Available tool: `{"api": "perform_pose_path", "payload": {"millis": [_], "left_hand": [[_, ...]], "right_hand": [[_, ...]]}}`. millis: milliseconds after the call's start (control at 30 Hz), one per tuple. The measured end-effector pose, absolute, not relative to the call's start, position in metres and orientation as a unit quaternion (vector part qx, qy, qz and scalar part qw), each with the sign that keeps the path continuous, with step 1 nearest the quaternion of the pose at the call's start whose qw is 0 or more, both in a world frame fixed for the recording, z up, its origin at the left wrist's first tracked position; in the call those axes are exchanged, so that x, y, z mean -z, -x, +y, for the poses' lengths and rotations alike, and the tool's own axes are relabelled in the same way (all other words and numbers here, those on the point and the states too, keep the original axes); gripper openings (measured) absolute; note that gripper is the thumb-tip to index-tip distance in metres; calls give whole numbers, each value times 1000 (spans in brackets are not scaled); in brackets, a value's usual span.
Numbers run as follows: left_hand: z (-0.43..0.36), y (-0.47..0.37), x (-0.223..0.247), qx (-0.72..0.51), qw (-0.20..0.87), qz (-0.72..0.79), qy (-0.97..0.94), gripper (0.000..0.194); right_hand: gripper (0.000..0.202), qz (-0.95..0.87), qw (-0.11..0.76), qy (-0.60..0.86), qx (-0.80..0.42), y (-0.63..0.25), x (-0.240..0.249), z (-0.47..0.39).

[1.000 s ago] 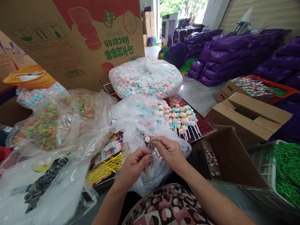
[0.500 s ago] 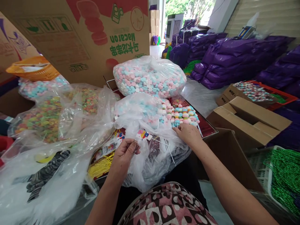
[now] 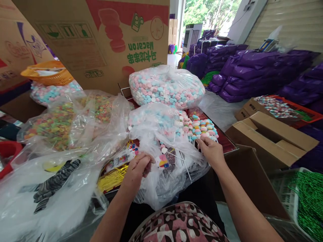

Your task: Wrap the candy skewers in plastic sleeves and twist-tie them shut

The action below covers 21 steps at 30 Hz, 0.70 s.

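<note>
My left hand (image 3: 141, 166) is closed in a pinch on a small clear plastic bag (image 3: 163, 161) with a colourful print. Large clear plastic sheeting (image 3: 153, 183) lies beneath it. On the right, my right hand (image 3: 211, 151) has thumb and fingers pinched around the stick end of a marshmallow skewer, at the near edge of a row of pastel marshmallow skewers (image 3: 202, 126). Its fingers partly cover the sticks there. Loose white sticks (image 3: 183, 161) lie between the hands. A clear bag of marshmallows (image 3: 153, 116) sits just beyond them.
A bulging marshmallow bag (image 3: 166, 87) stands behind, before a large cardboard carton (image 3: 136, 40). Bags of gummy candy (image 3: 57, 126) and gold twist ties (image 3: 112, 178) lie left. An open cardboard box (image 3: 275, 134) and a crate of green cords (image 3: 311, 198) stand right. Purple packs (image 3: 262, 70) are stacked behind.
The view has shifted slightly. The printed bag at my left hand has tipped lower, and a pink and a white marshmallow now show beyond it. My right hand stays at the skewer sticks.
</note>
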<state>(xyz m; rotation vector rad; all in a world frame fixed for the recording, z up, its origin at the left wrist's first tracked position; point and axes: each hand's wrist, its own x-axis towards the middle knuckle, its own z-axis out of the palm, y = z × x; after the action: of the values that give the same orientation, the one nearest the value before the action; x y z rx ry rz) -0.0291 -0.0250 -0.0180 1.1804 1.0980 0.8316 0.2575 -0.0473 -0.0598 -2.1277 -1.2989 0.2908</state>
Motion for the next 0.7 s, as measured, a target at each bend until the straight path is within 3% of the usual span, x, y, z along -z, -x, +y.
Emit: {"api": "perform_pose_path", "payload": {"millis": [133,233,467,700], "left_hand": [[-21,6,-9,-260,557,438,-657,51],[-13,-17,-25,-288,455,411,-736,60],[1,-47,-17,-414,196,328,-826,42],[0,-47,-5,-464,284,334,-770,29]], "right_hand": [[37,-510,445,730,-99,-251,59,-68],[27,-568,491,659,-51,-245,58,-81],[16,-666,458,588,25,-237,51,-99],[13,-679,467,566,2,-225,53,-101]]}}
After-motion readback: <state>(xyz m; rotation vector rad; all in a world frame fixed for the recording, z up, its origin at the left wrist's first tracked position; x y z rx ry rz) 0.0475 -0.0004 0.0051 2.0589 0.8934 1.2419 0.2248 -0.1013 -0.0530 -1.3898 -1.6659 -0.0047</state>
